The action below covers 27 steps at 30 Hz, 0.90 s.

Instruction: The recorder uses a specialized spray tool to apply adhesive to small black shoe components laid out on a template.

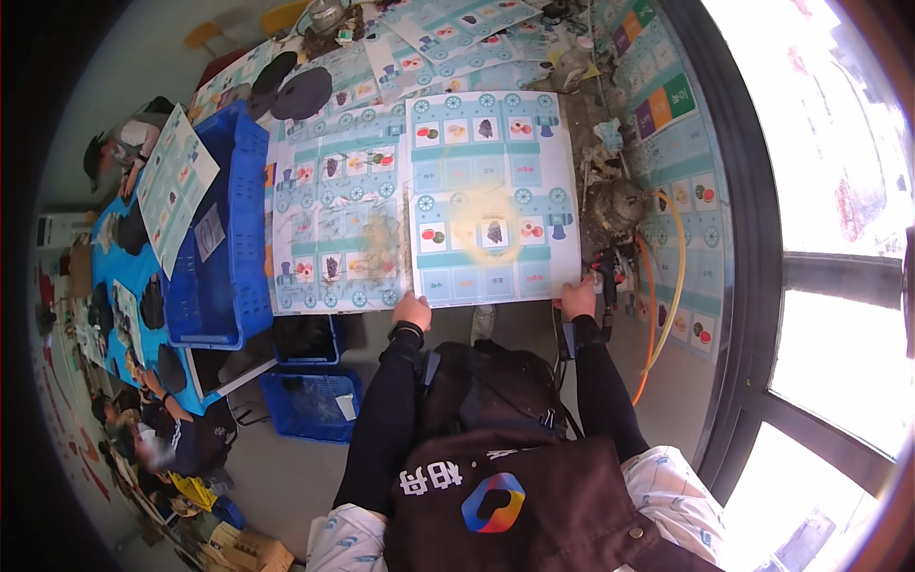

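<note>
A large printed sheet with fruit pictures, wheels and teal bands lies on the table, a yellowish stain around its lower middle. My left hand pinches its near left corner, and my right hand grips the near right corner. Both hands have their fingers closed on the edge. Beneath and to the left lies another printed sheet of the same design, smudged with yellow and grey. A black and red tool sits just beyond my right hand.
A blue crate stands at the left, a printed sheet leaning on it. Dark rounded pieces lie farther back. Orange and yellow hoses hang at the right. A blue basket rests on the floor. People work at a blue table.
</note>
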Available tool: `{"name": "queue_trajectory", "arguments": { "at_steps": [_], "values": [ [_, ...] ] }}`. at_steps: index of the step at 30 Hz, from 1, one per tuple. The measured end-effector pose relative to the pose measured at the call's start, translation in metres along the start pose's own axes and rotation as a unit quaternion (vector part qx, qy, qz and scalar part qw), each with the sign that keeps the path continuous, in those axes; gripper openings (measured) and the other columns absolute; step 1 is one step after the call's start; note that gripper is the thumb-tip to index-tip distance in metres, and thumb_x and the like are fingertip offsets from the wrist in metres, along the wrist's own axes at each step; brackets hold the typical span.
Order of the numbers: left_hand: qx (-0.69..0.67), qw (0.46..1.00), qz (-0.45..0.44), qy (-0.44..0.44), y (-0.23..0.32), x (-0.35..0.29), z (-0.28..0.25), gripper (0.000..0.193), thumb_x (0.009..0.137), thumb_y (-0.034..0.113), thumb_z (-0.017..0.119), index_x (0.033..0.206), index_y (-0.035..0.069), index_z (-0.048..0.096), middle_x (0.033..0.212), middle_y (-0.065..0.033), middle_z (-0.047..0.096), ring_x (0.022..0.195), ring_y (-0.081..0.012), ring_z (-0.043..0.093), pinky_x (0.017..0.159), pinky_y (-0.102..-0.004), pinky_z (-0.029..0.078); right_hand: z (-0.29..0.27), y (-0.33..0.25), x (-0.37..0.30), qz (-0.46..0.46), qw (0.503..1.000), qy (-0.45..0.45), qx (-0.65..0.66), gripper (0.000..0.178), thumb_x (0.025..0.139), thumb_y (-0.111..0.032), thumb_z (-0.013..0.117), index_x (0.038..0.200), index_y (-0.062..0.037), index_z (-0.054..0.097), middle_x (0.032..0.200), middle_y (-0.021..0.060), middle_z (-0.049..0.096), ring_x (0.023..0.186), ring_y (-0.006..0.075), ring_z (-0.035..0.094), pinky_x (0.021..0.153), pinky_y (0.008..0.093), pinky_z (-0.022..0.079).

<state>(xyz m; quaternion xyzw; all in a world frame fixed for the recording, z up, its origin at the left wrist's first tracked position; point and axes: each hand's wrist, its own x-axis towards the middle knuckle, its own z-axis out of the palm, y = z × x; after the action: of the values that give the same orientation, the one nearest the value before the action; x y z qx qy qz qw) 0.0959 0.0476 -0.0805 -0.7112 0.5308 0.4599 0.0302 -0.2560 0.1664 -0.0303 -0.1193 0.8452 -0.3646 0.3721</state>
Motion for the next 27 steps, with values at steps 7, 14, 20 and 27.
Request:
{"name": "queue_trajectory", "arguments": {
  "at_steps": [7, 14, 20, 27],
  "values": [
    [0.251, 0.966, 0.057, 0.037, 0.034, -0.028, -0.008, 0.032, 0.1, 0.032, 0.055, 0.111, 0.004, 0.065, 0.108, -0.0197, 0.072, 0.105, -0.0378, 0.068, 0.088, -0.05, 0.053, -0.001, 0.041, 0.019, -0.104, 0.956, 0.082, -0.262, 0.049, 0.084, -0.011, 0.06, 0.123, 0.0106, 0.039, 0.1, 0.0343, 0.068, 0.081, 0.0419, 0.072, 0.072, 0.0452, 0.059],
    [0.27, 0.956, 0.095, 0.071, 0.036, -0.01, -0.005, 0.031, 0.101, 0.034, 0.055, 0.109, 0.007, 0.067, 0.103, -0.0162, 0.074, 0.101, -0.0358, 0.07, 0.084, -0.0482, 0.054, 0.006, 0.018, 0.005, -0.159, 0.919, 0.143, -0.332, 0.049, 0.084, -0.011, 0.067, 0.119, 0.0049, 0.036, 0.101, 0.035, 0.062, 0.093, 0.0488, 0.067, 0.081, 0.0478, 0.058],
    [0.331, 0.937, 0.113, -0.017, 0.029, -0.023, -0.033, 0.028, 0.091, 0.024, 0.057, 0.104, 0.005, 0.074, 0.106, -0.0151, 0.072, 0.103, -0.0357, 0.07, 0.087, -0.0478, 0.056, 0.027, 0.042, 0.008, -0.21, 0.592, 0.001, -0.778, 0.039, 0.098, -0.03, 0.047, 0.12, -0.0074, 0.07, 0.134, 0.0163, 0.059, 0.135, 0.0401, 0.045, 0.107, 0.0601, 0.034],
    [0.235, 0.969, 0.077, -0.012, 0.031, -0.014, -0.049, 0.032, 0.094, 0.028, 0.056, 0.095, 0.004, 0.077, 0.104, -0.0174, 0.075, 0.1, -0.0328, 0.072, 0.085, -0.0449, 0.057, 0.021, 0.074, 0.014, -0.204, 0.834, 0.145, -0.491, 0.039, 0.091, -0.028, 0.056, 0.12, -0.0019, 0.063, 0.13, 0.018, 0.058, 0.126, 0.0389, 0.049, 0.109, 0.0545, 0.037]
  ]
}}
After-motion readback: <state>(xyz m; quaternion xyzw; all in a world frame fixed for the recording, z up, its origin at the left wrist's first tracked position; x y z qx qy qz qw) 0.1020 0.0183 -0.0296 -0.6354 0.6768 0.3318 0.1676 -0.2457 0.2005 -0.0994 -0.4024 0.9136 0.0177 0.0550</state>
